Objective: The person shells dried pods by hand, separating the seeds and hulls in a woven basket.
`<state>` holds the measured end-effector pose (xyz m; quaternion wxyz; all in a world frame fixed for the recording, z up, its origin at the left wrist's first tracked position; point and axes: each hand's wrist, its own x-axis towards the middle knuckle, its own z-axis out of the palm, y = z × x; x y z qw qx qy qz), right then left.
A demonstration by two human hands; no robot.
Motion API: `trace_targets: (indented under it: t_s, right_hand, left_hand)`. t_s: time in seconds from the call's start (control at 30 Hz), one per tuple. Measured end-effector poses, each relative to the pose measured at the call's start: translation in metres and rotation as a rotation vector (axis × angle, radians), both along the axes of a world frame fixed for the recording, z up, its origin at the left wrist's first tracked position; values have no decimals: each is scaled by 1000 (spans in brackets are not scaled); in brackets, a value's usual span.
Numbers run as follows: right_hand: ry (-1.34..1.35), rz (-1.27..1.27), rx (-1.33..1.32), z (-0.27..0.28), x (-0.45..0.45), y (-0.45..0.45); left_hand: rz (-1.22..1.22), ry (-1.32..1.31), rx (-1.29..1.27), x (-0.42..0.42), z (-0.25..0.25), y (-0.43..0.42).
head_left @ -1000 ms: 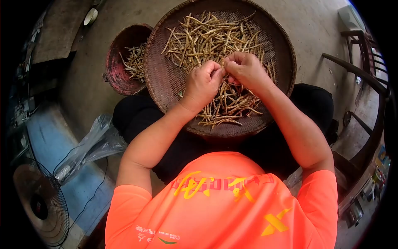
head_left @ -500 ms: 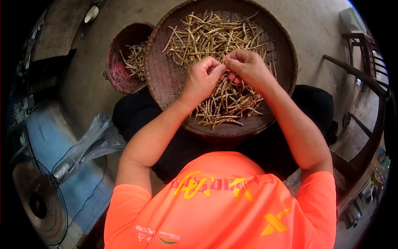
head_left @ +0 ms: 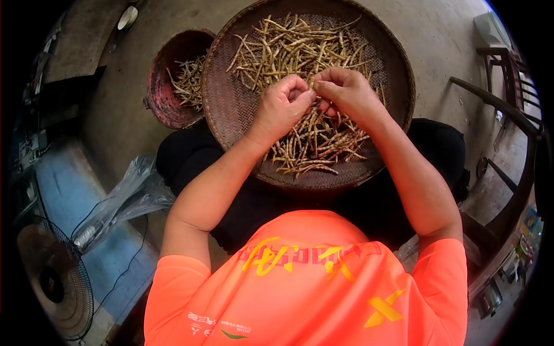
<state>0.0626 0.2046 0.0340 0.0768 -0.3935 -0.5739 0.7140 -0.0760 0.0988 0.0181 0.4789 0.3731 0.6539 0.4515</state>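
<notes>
My left hand point(head_left: 284, 105) and my right hand point(head_left: 345, 94) meet over a round woven basket tray point(head_left: 228, 118). Thumbs and fingertips are pinched together around a dry bean pod point(head_left: 312, 84), of which only a small bit shows. Beyond my hands lies a loose pile of long tan pods point(head_left: 300, 49). A second heap of browner pods point(head_left: 323, 144) sits nearer to me, partly covered by my wrists and fingers. Whether beans are coming out of the held pod is hidden.
Left of the tray stands a worn reddish bucket point(head_left: 163, 104) with more pods inside. A clear plastic bag point(head_left: 135, 187) and a fan point(head_left: 55, 282) are at lower left. Dark wooden chairs point(head_left: 508, 109) stand on the right. My legs are under the tray.
My hands stay almost in the same place, with only a slight shift of the fingers around the pod. The bit of pod showing between the fingertips looks smaller now.
</notes>
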Motion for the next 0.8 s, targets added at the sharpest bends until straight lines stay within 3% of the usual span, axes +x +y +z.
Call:
trace_targets:
  t_s: [0.13, 0.3, 0.43, 0.5, 0.6, 0.8]
  right_hand:
    - [1, 9, 0, 0, 0, 1]
    - [5, -21, 55, -9, 0, -3]
    - [-23, -43, 29, -11, -2, -6]
    - [-43, -53, 13, -7, -2, -6]
    - [-23, -57, -55, -4, -2, -5]
    - [-13, -31, 0, -4, -1, -4]
  left_hand:
    - [-30, 118, 74, 2, -7, -1]
    - [-88, 579, 124, 6, -3, -2]
    - [-98, 684, 175, 8, -5, -1]
    - [-96, 888, 277, 8, -5, 0]
    - [-75, 706, 221, 7, -3, 0]
    - [-92, 639, 188, 4, -1, 1]
